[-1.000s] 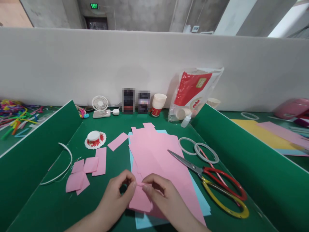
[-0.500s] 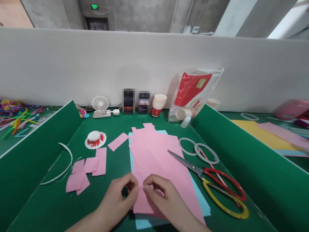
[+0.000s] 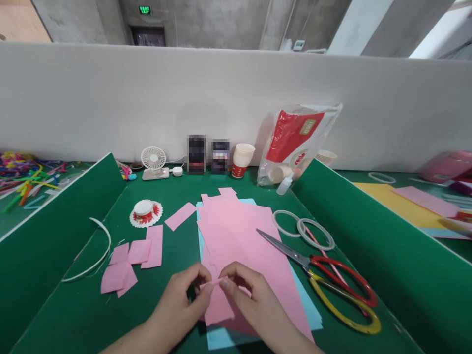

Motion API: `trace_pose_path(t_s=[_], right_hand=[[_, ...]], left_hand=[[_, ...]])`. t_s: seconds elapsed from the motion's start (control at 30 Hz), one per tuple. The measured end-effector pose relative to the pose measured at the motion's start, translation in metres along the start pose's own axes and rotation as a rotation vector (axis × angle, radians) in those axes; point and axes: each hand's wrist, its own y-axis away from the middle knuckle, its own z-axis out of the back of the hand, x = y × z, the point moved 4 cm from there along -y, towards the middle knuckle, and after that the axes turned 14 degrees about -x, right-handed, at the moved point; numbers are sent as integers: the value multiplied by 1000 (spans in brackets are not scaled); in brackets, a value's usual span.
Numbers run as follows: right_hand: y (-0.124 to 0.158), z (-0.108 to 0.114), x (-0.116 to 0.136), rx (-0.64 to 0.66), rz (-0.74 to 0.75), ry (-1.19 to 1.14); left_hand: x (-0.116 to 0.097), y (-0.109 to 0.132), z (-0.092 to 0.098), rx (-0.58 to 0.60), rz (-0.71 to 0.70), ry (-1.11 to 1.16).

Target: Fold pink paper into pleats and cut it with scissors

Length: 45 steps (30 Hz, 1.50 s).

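Between my two hands is a small strip of pink paper (image 3: pixel 214 282), seen nearly edge-on. My left hand (image 3: pixel 190 293) pinches its left end between thumb and fingers. At the other end, the thumb and fingers of my right hand (image 3: pixel 245 291) are closed on it. Both hands are above a stack of pink sheets (image 3: pixel 243 231), which lies on light blue sheets (image 3: pixel 224 338). Right of the stack lie large scissors (image 3: pixel 309 265) with one red and one yellow handle, their blade tips over the pink paper. Cut pink pieces (image 3: pixel 118 278) lie to the left.
A small hat-like paper cup piece (image 3: pixel 144 212) sits at the left, near a curved white strip (image 3: pixel 106 246). Grey rings (image 3: pixel 316 234) lie at the right. A fan (image 3: pixel 153 160), a paper cup (image 3: pixel 242 160) and a glue bottle (image 3: pixel 284 185) stand behind. Green dividers (image 3: pixel 368 236) flank the table.
The pink strip now shows longer between my fingertips and slants up to the right. My right fingertips have shifted slightly. At the far right, a hand has come into view beyond the divider.
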Motion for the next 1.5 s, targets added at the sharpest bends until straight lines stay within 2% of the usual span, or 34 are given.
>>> trace_pose_path(t_s=[0.4, 0.77, 0.87, 0.93, 1.07, 1.1, 1.2, 1.27, 1.4, 1.5], right_hand=[[2, -2, 3, 26, 4, 18], [6, -9, 0, 9, 48, 148], [3, -6, 3, 16, 63, 146], [-3, 2, 4, -11, 47, 136], [-13, 21, 5, -165, 32, 81], [-12, 20, 6, -150, 41, 68], [-5, 6, 6, 43, 64, 56], [2, -3, 5, 109, 71, 90], [7, -9, 3, 77, 115, 217], [5, -7, 2, 52, 136, 248]], left_hand=[[0, 1, -3, 35, 39, 7], [2, 7, -7, 29, -45, -110], [1, 7, -6, 14, -83, -130], [0, 6, -3, -5, -99, -124], [-2, 3, 4, -62, -105, -100], [-2, 3, 4, -50, -98, -101], [-1, 4, 0, 4, -83, -132], [1, 5, -4, 29, -87, -175], [3, 7, -9, 60, -107, -265], [3, 6, -9, 68, -95, -253]])
